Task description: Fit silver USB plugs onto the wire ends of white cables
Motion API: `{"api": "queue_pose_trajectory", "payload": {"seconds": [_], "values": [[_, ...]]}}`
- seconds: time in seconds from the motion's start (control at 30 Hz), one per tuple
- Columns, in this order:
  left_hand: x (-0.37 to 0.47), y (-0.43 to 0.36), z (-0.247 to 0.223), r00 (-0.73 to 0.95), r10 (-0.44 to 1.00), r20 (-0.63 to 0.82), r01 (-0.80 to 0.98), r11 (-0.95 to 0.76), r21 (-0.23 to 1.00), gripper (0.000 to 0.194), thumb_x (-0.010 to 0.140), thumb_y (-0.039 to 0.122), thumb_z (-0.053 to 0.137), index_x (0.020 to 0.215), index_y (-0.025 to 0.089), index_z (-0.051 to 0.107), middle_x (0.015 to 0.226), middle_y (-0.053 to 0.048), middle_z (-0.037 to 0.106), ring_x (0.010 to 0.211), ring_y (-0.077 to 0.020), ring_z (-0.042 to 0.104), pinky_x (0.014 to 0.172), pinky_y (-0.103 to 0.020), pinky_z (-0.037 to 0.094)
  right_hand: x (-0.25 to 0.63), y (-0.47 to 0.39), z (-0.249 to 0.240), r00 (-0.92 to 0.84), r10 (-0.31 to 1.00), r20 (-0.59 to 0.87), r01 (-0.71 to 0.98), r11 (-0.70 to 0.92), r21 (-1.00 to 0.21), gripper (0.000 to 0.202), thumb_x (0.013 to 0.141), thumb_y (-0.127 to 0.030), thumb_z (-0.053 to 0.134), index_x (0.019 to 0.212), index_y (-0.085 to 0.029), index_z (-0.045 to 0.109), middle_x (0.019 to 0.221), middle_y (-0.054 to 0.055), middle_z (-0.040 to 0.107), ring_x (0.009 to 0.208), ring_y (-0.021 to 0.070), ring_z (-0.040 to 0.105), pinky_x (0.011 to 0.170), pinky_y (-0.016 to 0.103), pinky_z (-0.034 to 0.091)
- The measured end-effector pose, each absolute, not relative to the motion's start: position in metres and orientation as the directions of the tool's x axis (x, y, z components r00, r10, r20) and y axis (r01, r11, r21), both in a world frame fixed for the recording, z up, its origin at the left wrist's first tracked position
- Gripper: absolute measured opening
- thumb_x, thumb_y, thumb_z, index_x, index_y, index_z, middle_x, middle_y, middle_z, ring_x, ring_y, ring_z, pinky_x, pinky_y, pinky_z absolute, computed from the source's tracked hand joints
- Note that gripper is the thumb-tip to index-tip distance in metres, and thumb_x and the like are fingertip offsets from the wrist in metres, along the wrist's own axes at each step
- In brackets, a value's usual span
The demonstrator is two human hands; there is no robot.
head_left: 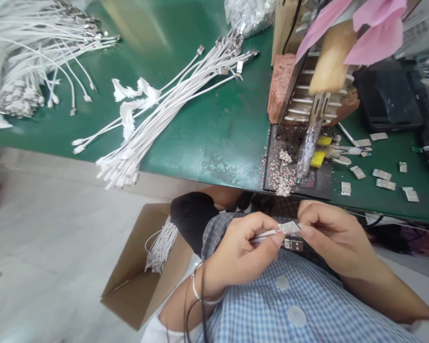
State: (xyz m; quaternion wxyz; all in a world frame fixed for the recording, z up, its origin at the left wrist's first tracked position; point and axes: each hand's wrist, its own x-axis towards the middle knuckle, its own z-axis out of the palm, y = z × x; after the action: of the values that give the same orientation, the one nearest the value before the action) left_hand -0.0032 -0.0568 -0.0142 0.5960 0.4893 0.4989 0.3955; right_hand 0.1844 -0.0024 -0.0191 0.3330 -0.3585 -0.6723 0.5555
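Above my lap, my left hand (250, 247) is closed, thumb and forefinger pinching white USB cables (262, 236) near their plug ends. One silver USB plug (290, 228) points to the right, with a bit of red wire showing behind it. A second USB plug (294, 245) hangs just below, sticking out past my thumb. My right hand (334, 238) is closed in a pinch at the tip of the upper plug. Its fingertips touch that metal end.
A bundle of white cables (178, 100) and a larger pile (21, 62) lie on the green table (214, 143). A soldering iron (312, 138) leans over solder crumbs (284, 174) beside a brick (281, 85). Loose metal shells (384, 184) lie right. A cardboard box (128, 295) holds cables.
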Motion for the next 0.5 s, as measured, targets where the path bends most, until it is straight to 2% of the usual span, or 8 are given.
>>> {"api": "queue_pose_trajectory", "payload": {"seconds": [0.23,0.33,0.5], "values": [[-0.0016,-0.0610,-0.0131,0.108,0.992,-0.067,0.142,0.051,0.988,0.019,0.096,0.031,0.054,0.087,0.016,0.061,0.061,0.002,0.056,0.049,-0.0076,0.045,0.048,-0.020,0.032,0.1796,-0.0003,-0.0113,-0.464,0.882,0.077,0.184,0.181,-0.966,0.025,0.090,-0.019,0.056,0.065,-0.020,0.052,0.059,-0.003,0.047,0.049,0.0090,0.041,0.044,0.023,0.031],[-0.0032,-0.0610,-0.0157,0.158,0.985,-0.074,0.046,0.067,0.997,0.020,0.096,0.033,0.056,0.087,0.016,0.060,0.060,0.002,0.056,0.048,-0.0074,0.045,0.048,-0.020,0.033,0.1799,0.0009,-0.0107,-0.497,0.867,0.036,0.164,0.134,-0.977,0.026,0.091,-0.021,0.056,0.065,-0.020,0.052,0.059,-0.003,0.047,0.050,0.0091,0.041,0.045,0.023,0.031],[-0.0030,-0.0580,-0.0201,0.311,0.929,-0.202,-0.256,0.286,0.923,0.025,0.096,0.038,0.058,0.085,0.015,0.057,0.058,0.002,0.056,0.049,-0.0075,0.047,0.050,-0.019,0.037,0.1844,0.0016,-0.0197,-0.623,0.775,-0.103,0.028,-0.109,-0.994,0.034,0.095,-0.038,0.056,0.068,-0.019,0.050,0.062,-0.004,0.043,0.054,0.0092,0.038,0.049,0.023,0.031]]}}
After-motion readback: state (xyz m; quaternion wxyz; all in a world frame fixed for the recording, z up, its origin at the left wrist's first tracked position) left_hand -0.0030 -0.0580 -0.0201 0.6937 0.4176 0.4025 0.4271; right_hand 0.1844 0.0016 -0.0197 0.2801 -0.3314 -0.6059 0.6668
